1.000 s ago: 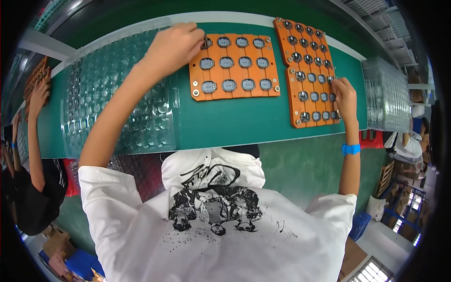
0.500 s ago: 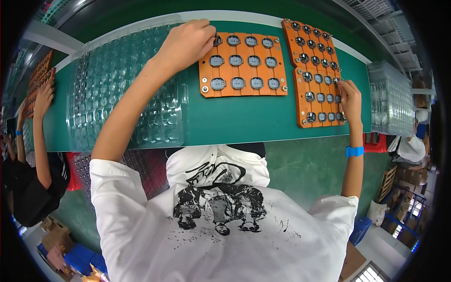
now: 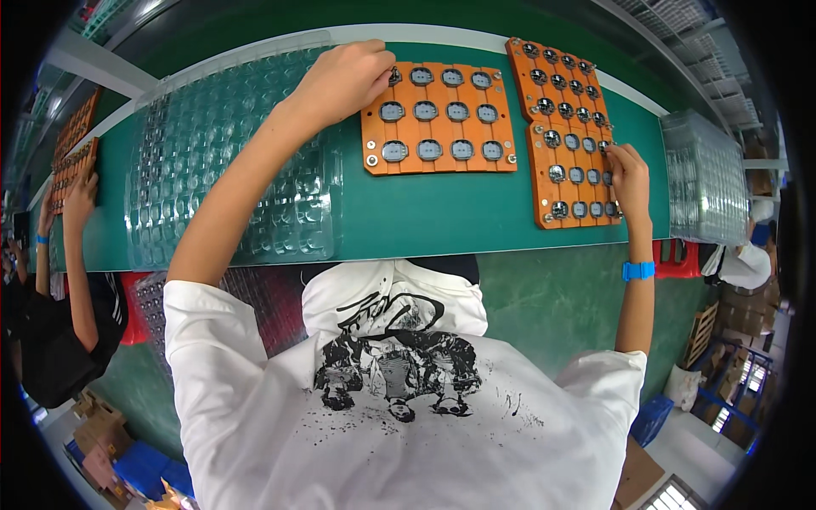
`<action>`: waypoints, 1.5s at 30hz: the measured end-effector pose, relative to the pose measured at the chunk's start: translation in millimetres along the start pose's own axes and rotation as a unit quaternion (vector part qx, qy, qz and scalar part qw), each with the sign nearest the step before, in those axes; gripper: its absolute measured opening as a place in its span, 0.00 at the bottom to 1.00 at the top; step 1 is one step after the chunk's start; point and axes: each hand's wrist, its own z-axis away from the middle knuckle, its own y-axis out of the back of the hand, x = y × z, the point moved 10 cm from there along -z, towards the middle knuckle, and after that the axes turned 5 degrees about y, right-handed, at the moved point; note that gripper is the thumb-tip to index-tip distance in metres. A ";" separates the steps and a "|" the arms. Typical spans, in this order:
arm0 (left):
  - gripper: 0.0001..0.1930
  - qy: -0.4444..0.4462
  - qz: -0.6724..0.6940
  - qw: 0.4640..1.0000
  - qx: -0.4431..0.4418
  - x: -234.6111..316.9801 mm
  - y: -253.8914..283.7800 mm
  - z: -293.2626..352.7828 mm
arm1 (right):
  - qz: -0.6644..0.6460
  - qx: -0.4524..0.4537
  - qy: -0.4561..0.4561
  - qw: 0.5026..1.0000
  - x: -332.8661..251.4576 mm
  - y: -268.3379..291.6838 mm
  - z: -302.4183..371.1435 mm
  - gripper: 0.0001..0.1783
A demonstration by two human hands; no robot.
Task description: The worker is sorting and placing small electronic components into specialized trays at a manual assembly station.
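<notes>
Orange plate [image 3: 442, 132] lies flat on green table [image 3: 425, 212], long axis left-right, 12 pockets. Left hand [image 3: 353, 78], fingers bent, at its far-left corner pocket; right hand [image 3: 630, 174] at right edge of 2nd orange plate [image 3: 568, 192]; cannot tell whether either grasps anything. White shirt [image 3: 399, 459] bears black scrawled print.

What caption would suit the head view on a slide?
Left hand at central orange tray, right hand at lower right orange tray, above a green table.
</notes>
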 end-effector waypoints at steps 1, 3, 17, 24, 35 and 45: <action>0.05 -0.003 0.001 1.000 -0.011 0.2 -0.4 -1.0 | 0.002 0.001 -0.002 1.000 0.5 -0.5 0.2 0.05; 0.05 -0.007 0.005 1.000 -0.022 -0.7 1.8 -2.5 | 0.000 -0.004 -0.007 1.000 1.5 -2.3 -0.4 0.05; 0.05 -0.022 0.046 0.996 -0.073 1.0 -5.4 -7.4 | -0.005 -0.021 -0.016 1.000 0.9 3.5 -4.5 0.11; 0.04 0.018 0.020 0.992 -0.125 14.0 -4.6 -10.7 | 0.055 -0.022 0.000 0.998 -5.6 2.7 2.2 0.14; 0.07 -0.013 0.053 0.998 -0.020 4.0 12.6 -21.6 | -0.013 0.004 -0.038 0.999 8.6 4.7 -1.6 0.05; 0.06 -0.056 -0.016 0.995 -0.087 36.1 -35.2 -34.5 | 0.012 -0.026 -0.018 0.999 -0.7 4.8 -3.6 0.07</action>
